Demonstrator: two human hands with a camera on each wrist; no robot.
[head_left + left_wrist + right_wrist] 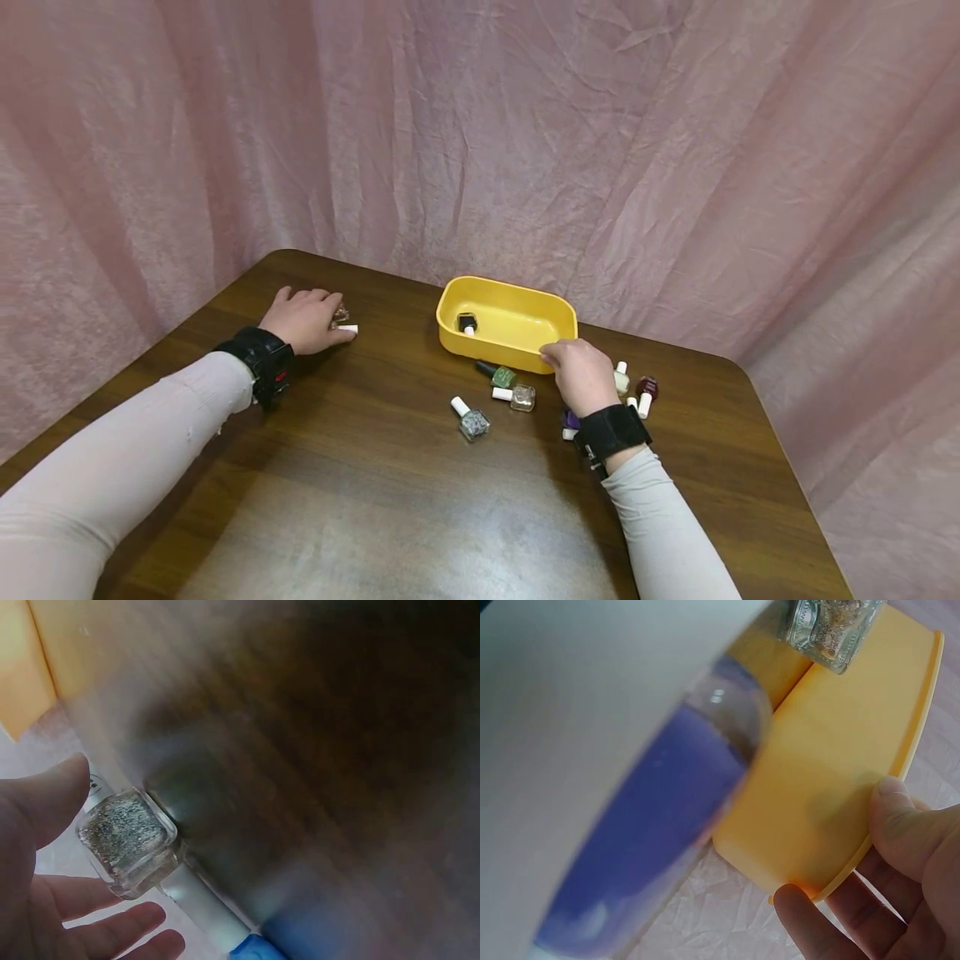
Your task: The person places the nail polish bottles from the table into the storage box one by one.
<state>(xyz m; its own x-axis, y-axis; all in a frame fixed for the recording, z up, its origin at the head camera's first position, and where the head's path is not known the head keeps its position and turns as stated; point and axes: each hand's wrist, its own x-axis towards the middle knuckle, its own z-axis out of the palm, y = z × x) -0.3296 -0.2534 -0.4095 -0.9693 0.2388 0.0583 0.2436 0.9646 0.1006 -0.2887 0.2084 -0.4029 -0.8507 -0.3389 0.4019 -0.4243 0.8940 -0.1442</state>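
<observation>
My left hand (302, 322) is at the table's far left, fingers spread around a glitter nail polish bottle (341, 313) with a white cap. In the left wrist view, this glitter nail polish bottle (126, 834) sits between thumb and fingers, the thumb tip right at its cap. A white cylinder (202, 906) with a blue patch is close by. My right hand (585, 373) pinches the near right rim of a yellow tub (450, 337), its thumb on the outer wall in the right wrist view. Inside the tub is a black nail polish bottle (467, 322).
In front of the tub lie a green bottle (503, 377), a pinkish glitter bottle (522, 398) and a silver glitter bottle (474, 425). A purple bottle (572, 419) is partly behind my right wrist. Pale (622, 382) and dark red bottles (647, 386) lie farther right. A pink curtain (510, 150) hangs behind.
</observation>
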